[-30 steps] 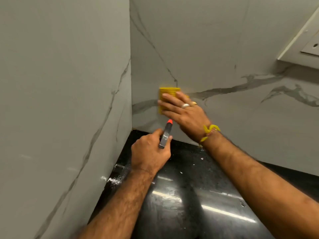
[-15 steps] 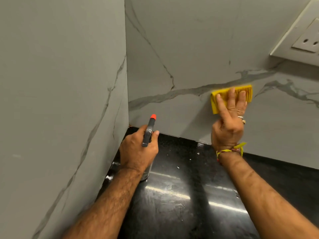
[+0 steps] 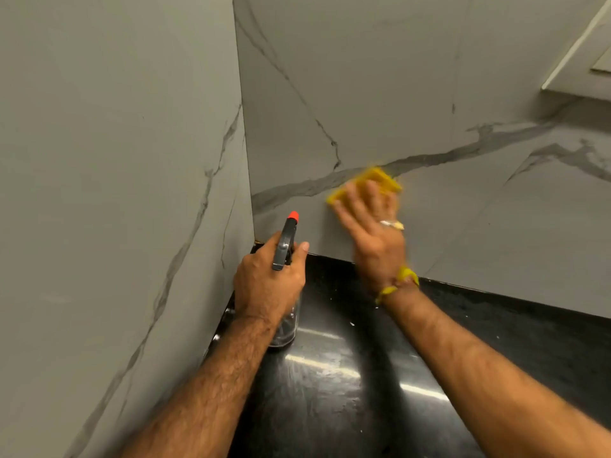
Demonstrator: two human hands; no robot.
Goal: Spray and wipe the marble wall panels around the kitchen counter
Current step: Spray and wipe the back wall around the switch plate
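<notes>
My right hand (image 3: 373,226) presses a yellow cloth (image 3: 380,180) flat against the back marble wall panel (image 3: 396,77), low down and right of the corner; its fingers lie straight and blurred with motion. My left hand (image 3: 267,282) grips a clear spray bottle (image 3: 286,246) with a dark trigger head and an orange nozzle tip pointing at the corner. The bottle's body is mostly hidden behind the hand, just above the black counter (image 3: 330,375). A second marble wall panel (image 3: 115,193) fills the left side.
The glossy black counter carries white specks and wet streaks. A white socket plate (image 3: 588,61) juts from the back wall at the upper right. The two wall panels meet in a corner just beyond the spray nozzle.
My right hand swept the cloth right along the back wall, then back left toward the corner. My left hand kept the spray bottle near the corner, barely moving.
</notes>
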